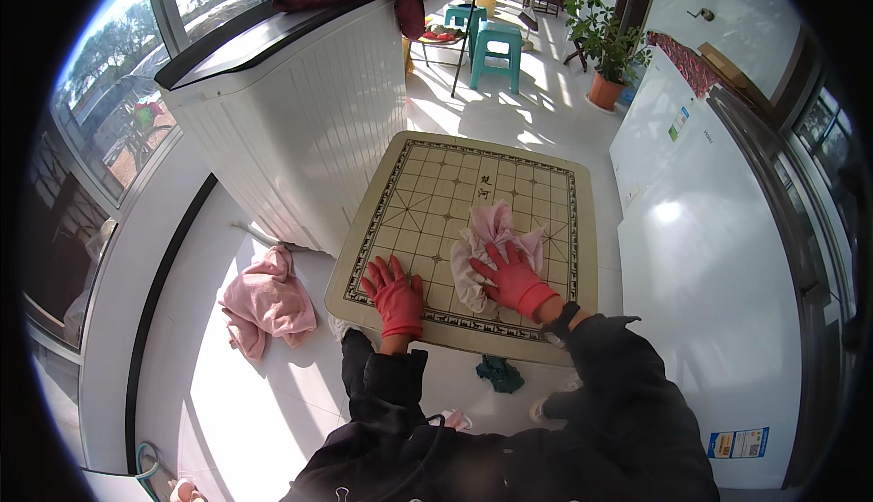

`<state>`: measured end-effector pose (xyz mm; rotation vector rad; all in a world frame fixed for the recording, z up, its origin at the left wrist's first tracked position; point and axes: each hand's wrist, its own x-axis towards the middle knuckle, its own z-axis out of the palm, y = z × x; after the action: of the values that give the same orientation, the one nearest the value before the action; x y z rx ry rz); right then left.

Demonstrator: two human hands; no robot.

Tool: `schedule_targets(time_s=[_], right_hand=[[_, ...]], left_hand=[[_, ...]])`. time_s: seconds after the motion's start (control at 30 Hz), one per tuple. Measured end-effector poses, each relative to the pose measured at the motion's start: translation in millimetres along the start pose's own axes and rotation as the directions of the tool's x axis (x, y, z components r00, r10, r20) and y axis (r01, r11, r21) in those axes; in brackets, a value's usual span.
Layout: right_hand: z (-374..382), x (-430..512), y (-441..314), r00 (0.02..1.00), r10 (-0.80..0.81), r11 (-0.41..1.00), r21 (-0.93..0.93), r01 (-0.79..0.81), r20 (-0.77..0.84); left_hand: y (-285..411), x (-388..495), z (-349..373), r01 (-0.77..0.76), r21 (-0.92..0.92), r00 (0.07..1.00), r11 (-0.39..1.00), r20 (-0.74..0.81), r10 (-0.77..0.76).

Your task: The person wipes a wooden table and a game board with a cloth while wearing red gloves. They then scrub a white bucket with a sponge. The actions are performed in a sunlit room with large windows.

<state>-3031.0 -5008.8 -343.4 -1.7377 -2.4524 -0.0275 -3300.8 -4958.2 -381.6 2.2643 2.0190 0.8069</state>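
Observation:
A low table [470, 297] with a printed Chinese chess board on its top stands before me. My left hand [395, 304], in a red rubber glove, rests on the board's near left part with its fingers apart and nothing in it. Under my right hand [515, 280], also red-gloved, a crumpled pale pink cloth [494, 222] is held down against the near right half of the board. That hand's fingers are spread over the cloth, and its palm hides part of it.
A white ribbed cabinet-like appliance [327, 106] stands close on the left, a white Haier refrigerator [702, 263] on the right. Pink fabric [269, 301] and a dark green cloth [499, 374] lie on the floor. Farther off are a teal stool [496, 52] and a potted plant [607, 89].

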Motion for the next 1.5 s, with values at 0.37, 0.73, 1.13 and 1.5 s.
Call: schedule_targets(time_s=[0.37, 0.73, 1.13, 1.5], right_hand=[[-47.3, -146.1, 27.2, 0.962, -0.12, 0.983, 0.166, 0.08, 0.245], [-10.8, 17.6, 171.8, 0.912, 0.378, 0.926, -0.062, -0.373, 0.16], [7.9, 78.1, 143.2, 0.746, 0.651, 0.758, -0.066, -0.649, 0.142], [-22.7, -94.7, -25.7, 0.968, -0.171, 0.982, 0.118, 0.15, 0.184]], left_hand=[[-3.0, -0.5, -3.9, -0.037, 0.058, 0.999, 0.998, 0.027, 0.036], [1.1, 0.8, -2.0, -0.089, 0.118, 0.996, 0.989, -0.009, 0.091], [3.2, -0.3, -3.6, -0.064, 0.121, 0.997, 0.991, -0.031, 0.068], [-0.4, -2.4, -0.9, -0.05, 0.096, 0.999, 0.994, -0.006, 0.051]])
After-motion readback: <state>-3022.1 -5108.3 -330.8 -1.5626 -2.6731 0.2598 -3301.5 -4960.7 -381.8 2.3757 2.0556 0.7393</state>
